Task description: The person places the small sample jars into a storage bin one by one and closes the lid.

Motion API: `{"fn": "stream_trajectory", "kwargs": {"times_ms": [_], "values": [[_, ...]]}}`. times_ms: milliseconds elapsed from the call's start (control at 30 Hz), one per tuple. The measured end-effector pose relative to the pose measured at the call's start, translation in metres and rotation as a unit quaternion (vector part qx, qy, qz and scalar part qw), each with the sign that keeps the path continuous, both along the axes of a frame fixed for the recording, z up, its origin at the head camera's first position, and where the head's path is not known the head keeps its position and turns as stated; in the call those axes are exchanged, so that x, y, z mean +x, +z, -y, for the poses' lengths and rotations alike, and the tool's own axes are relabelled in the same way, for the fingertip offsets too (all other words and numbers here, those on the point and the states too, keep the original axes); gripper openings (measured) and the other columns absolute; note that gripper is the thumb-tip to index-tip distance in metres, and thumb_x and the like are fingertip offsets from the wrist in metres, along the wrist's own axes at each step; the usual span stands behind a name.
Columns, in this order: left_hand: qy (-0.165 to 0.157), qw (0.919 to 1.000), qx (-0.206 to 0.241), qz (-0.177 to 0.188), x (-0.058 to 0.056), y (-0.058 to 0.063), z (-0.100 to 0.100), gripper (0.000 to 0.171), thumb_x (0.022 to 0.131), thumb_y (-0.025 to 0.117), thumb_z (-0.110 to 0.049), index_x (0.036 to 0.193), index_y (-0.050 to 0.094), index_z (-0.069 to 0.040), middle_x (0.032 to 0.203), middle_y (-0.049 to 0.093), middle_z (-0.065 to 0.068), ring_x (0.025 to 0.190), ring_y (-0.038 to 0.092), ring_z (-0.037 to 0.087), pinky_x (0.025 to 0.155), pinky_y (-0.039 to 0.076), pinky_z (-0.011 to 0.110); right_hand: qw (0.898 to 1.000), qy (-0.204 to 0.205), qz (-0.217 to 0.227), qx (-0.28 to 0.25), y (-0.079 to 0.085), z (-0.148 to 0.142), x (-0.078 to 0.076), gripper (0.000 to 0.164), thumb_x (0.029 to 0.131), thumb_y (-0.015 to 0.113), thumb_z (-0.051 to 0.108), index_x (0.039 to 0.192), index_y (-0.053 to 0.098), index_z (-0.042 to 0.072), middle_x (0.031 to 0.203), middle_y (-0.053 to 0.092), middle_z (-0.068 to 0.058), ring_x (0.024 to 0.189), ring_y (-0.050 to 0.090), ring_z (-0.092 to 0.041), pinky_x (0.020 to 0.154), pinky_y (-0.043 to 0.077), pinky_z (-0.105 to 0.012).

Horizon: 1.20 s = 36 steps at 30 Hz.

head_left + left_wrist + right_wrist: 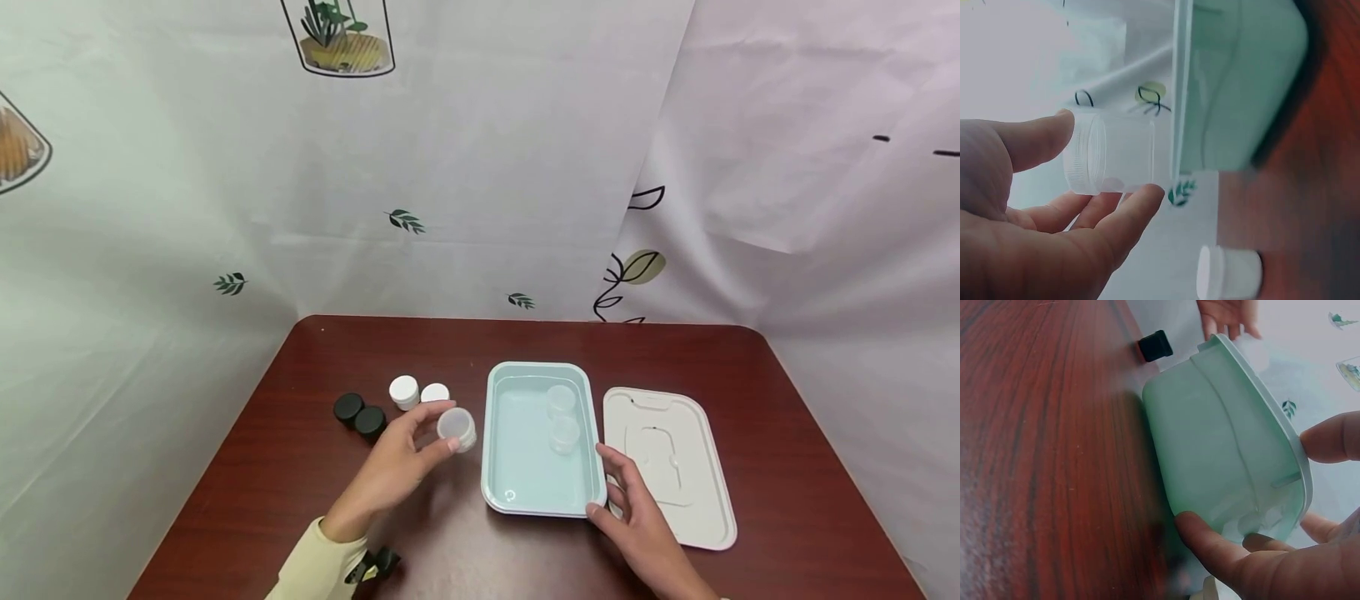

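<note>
My left hand (pixel 401 462) pinches a small clear plastic jar (pixel 456 427) with a ribbed screw lid between thumb and fingers. The jar is held up just left of a pale blue-green plastic box (pixel 517 442); in the left wrist view the jar (pixel 1124 150) overlaps the box's rim. Two more clear jars (pixel 562 435) stand inside the box, toward its right side. At the box's near right corner, my right hand (pixel 633 521) grips the wall. In the right wrist view, its thumb (pixel 1329 439) touches the rim while the fingers lie along the side and lower edge.
Two black-lidded jars (pixel 371 422) and two white jars (pixel 404 392) stand left of the box, close beyond my left hand. A white lid (pixel 675 467) lies flat at the right, partly behind my right hand. A printed curtain (pixel 480 167) hangs behind the table.
</note>
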<state>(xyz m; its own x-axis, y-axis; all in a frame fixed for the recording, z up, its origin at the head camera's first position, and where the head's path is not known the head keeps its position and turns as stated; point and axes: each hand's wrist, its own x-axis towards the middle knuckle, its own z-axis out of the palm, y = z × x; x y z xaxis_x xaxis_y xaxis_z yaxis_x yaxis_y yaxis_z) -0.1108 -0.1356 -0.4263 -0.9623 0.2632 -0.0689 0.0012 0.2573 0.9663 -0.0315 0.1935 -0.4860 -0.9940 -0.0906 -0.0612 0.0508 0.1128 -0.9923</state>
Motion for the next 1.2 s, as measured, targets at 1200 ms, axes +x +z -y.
{"fn": "stream_trajectory", "kwargs": {"times_ms": [1200], "values": [[-0.163, 0.9598, -0.209, -0.092, -0.021, -0.015, -0.126, 0.042, 0.089, 0.087, -0.020, 0.126, 0.069, -0.012, 0.117, 0.073, 0.003, 0.107, 0.068, 0.017, 0.094, 0.054, 0.029, 1.000, 0.001, 0.000, 0.011, -0.001, 0.000, -0.002, 0.071, 0.098, 0.066, -0.001, 0.160, 0.033, 0.012, 0.163, 0.037, -0.024, 0.147, 0.041, -0.049, 0.095, 0.056, -0.020]]}}
